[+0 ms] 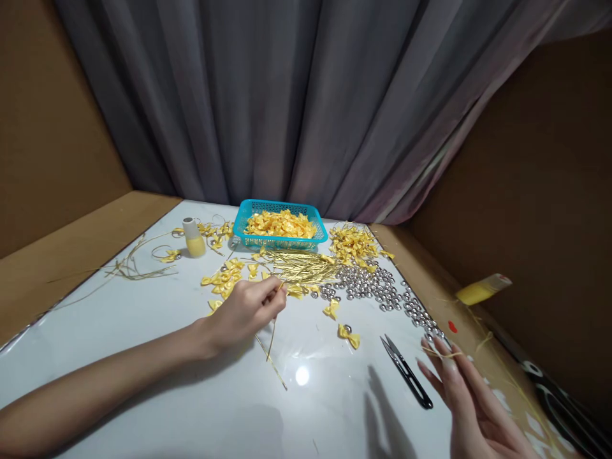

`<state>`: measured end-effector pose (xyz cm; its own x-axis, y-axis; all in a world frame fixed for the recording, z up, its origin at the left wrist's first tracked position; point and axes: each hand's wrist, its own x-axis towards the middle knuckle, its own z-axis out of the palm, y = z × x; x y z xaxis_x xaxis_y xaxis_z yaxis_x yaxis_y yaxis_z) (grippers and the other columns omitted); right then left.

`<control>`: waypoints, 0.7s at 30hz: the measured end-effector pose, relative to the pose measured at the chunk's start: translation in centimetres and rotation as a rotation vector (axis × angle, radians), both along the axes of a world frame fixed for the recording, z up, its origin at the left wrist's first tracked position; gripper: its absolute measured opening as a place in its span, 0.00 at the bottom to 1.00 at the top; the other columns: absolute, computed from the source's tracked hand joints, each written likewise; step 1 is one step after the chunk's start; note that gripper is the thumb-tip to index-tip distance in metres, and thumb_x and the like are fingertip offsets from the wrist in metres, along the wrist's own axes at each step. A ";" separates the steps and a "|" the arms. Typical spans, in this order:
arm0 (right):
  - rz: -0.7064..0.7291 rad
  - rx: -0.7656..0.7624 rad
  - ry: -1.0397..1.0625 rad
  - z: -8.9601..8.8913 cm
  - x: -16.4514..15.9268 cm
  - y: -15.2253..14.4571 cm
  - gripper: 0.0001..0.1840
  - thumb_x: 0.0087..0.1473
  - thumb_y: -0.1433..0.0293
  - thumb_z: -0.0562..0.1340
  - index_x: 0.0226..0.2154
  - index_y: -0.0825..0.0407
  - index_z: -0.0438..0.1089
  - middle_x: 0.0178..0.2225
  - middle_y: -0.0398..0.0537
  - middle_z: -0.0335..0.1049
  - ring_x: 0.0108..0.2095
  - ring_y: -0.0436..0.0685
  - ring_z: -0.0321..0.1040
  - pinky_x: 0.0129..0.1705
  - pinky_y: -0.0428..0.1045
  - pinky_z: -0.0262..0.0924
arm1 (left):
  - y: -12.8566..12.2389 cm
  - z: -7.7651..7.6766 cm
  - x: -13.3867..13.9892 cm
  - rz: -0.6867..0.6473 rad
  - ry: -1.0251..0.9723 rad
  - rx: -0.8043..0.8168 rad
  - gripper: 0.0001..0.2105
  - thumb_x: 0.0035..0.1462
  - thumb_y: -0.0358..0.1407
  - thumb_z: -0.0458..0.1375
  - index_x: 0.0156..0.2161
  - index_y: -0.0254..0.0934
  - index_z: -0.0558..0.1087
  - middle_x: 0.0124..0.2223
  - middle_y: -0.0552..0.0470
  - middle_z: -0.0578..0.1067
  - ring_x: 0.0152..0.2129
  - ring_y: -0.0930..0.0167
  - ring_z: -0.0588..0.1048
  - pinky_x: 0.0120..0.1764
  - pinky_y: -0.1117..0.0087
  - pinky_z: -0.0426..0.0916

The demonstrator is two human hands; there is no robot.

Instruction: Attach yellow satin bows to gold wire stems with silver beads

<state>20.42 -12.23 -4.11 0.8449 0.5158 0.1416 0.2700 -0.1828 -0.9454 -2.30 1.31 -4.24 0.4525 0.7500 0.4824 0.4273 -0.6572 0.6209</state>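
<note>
Head view, seen remotely: I have two bare hands over a white table (201,408) strewn with yellow bows (354,245).
The left hand (251,309), mid-table, is closed in a fingertip pinch on a gold cord (271,341) hanging below, likely because it's so thin; the right hand (466,405), near right, pinches a yellow thread (437,352). Black snips (408,373) lie just left of it (presumably for easy reach). Far centre, a turquoise basket (287,243) holds heaped yellow pieces (282,224); left of it, a bottle (194,239) shows yellow low down.
</note>
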 end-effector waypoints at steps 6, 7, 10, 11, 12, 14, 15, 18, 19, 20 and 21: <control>-0.185 0.425 0.228 -1.0 0.1 2.1 0.22 0.40 0.66 0.70 0.39 0.61 0.73 0.45 0.59 0.73 0.40 0.60 0.73 0.38 0.49 0.70 | 0.1 -0.5 -0.1 -0.015 0.021 -0.014 0.12 0.57 0.30 0.46 0.22 0.36 0.59 0.17 0.61 0.63 0.13 0.80 0.58 0.19 0.78 0.55; -0.173 0.456 0.276 -1.1 0.4 2.2 0.19 0.39 0.68 0.70 0.36 0.61 0.74 0.43 0.59 0.73 0.37 0.59 0.73 0.34 0.48 0.70 | 0.1 -0.5 -0.1 -0.018 0.023 -0.009 0.12 0.57 0.30 0.46 0.22 0.37 0.58 0.17 0.61 0.63 0.13 0.80 0.58 0.19 0.78 0.55; -0.152 0.506 0.458 -1.3 1.6 2.2 0.12 0.37 0.72 0.70 0.29 0.59 0.74 0.36 0.55 0.76 0.31 0.55 0.73 0.28 0.45 0.69 | 0.1 -0.5 -0.1 -0.026 0.030 0.004 0.11 0.57 0.30 0.45 0.22 0.37 0.58 0.17 0.61 0.62 0.13 0.80 0.58 0.19 0.79 0.55; -0.161 0.504 0.514 -1.5 2.2 2.1 0.10 0.37 0.73 0.70 0.28 0.58 0.74 0.34 0.52 0.76 0.31 0.54 0.73 0.29 0.45 0.70 | 0.1 -0.5 -0.1 -0.025 0.032 0.008 0.11 0.57 0.30 0.45 0.22 0.37 0.58 0.17 0.61 0.62 0.13 0.80 0.59 0.19 0.79 0.55; -0.162 0.492 0.562 -1.8 2.8 2.0 0.10 0.37 0.73 0.70 0.27 0.56 0.74 0.33 0.50 0.75 0.33 0.54 0.73 0.31 0.45 0.70 | 0.1 -0.5 -0.1 -0.025 0.036 0.010 0.11 0.56 0.29 0.45 0.23 0.37 0.58 0.17 0.61 0.61 0.13 0.80 0.59 0.19 0.79 0.55; -0.115 0.448 0.601 -2.7 4.3 1.6 0.09 0.38 0.71 0.71 0.28 0.53 0.74 0.34 0.48 0.75 0.38 0.55 0.73 0.36 0.46 0.71 | 0.1 -0.5 -0.1 -0.021 0.039 0.011 0.11 0.56 0.29 0.45 0.23 0.37 0.57 0.17 0.61 0.61 0.13 0.80 0.59 0.19 0.79 0.55; -0.058 0.412 0.583 -3.3 5.1 1.3 0.10 0.39 0.70 0.71 0.29 0.52 0.74 0.35 0.49 0.75 0.40 0.57 0.73 0.38 0.48 0.71 | 0.1 -0.5 -0.1 -0.019 0.041 0.008 0.11 0.57 0.29 0.45 0.23 0.37 0.57 0.17 0.61 0.61 0.13 0.80 0.59 0.19 0.79 0.55; 0.042 0.323 0.501 -5.0 7.4 0.6 0.10 0.44 0.66 0.68 0.31 0.51 0.73 0.38 0.51 0.75 0.42 0.62 0.73 0.38 0.54 0.72 | 0.1 -0.5 -0.1 -0.016 0.048 0.006 0.11 0.57 0.30 0.45 0.22 0.37 0.57 0.17 0.61 0.60 0.14 0.79 0.58 0.19 0.78 0.55; 0.076 0.301 0.498 -5.3 8.0 0.4 0.11 0.44 0.66 0.68 0.33 0.51 0.73 0.38 0.51 0.75 0.41 0.62 0.73 0.38 0.55 0.72 | 0.1 -0.5 -0.1 -0.016 0.053 0.006 0.11 0.57 0.30 0.45 0.22 0.37 0.57 0.17 0.61 0.60 0.14 0.79 0.58 0.19 0.78 0.54; 0.093 0.291 0.501 -5.4 8.3 0.2 0.12 0.42 0.66 0.68 0.33 0.52 0.73 0.36 0.52 0.76 0.39 0.62 0.73 0.37 0.55 0.72 | 0.1 -0.5 -0.1 -0.018 0.056 0.007 0.11 0.56 0.29 0.45 0.22 0.37 0.57 0.17 0.61 0.60 0.14 0.79 0.58 0.19 0.78 0.54; 0.097 0.287 0.507 -5.3 8.5 0.0 0.13 0.40 0.66 0.69 0.32 0.52 0.73 0.34 0.52 0.76 0.36 0.61 0.74 0.36 0.54 0.72 | 0.1 -0.5 -0.1 -0.019 0.055 0.009 0.11 0.56 0.29 0.45 0.22 0.37 0.56 0.17 0.61 0.59 0.14 0.79 0.57 0.19 0.78 0.54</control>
<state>28.93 -12.23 -9.40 0.7944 0.5949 -0.1227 -0.2261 0.1022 -0.9687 -2.38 1.44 -4.72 0.4928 0.7369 0.4627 0.4481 -0.6707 0.5910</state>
